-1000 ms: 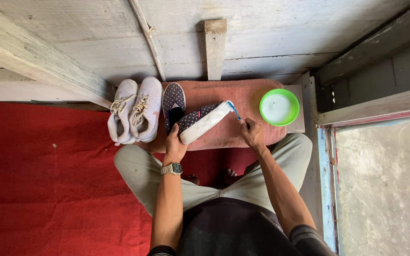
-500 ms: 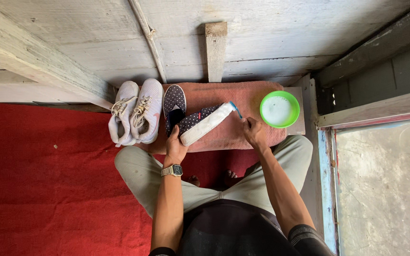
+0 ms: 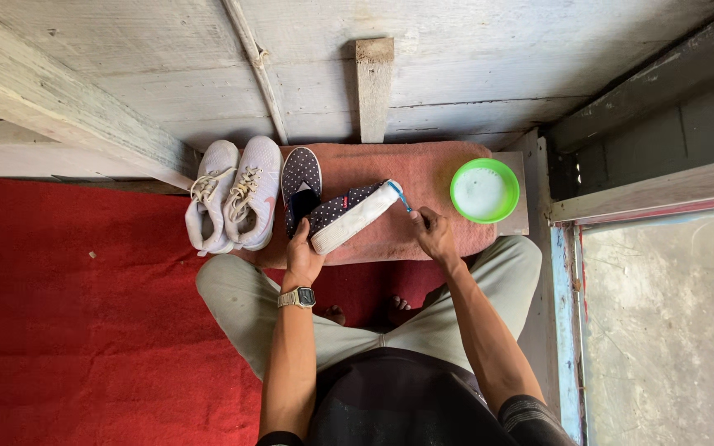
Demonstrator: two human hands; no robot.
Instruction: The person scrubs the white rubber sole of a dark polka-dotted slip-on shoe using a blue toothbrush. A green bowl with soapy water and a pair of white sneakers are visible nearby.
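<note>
the person sits cross-legged on the red carpet [image 3: 84, 330], a watch [image 3: 297, 297] on the left wrist. the left hand [image 3: 302, 258] grips the dotted dark shoe [image 3: 349, 216], tilted on its side on the pink cloth [image 3: 423, 177], sole edge up. the right hand [image 3: 433, 234] pinches a small blue brush [image 3: 400, 196] against the white sole. if that left grip loosens, the shoe could roll and the brush skid off. further out, a careless elbow might tip the green bowl [image 3: 484, 190]; its contents could wet the white sneakers [image 3: 233, 202]
</note>
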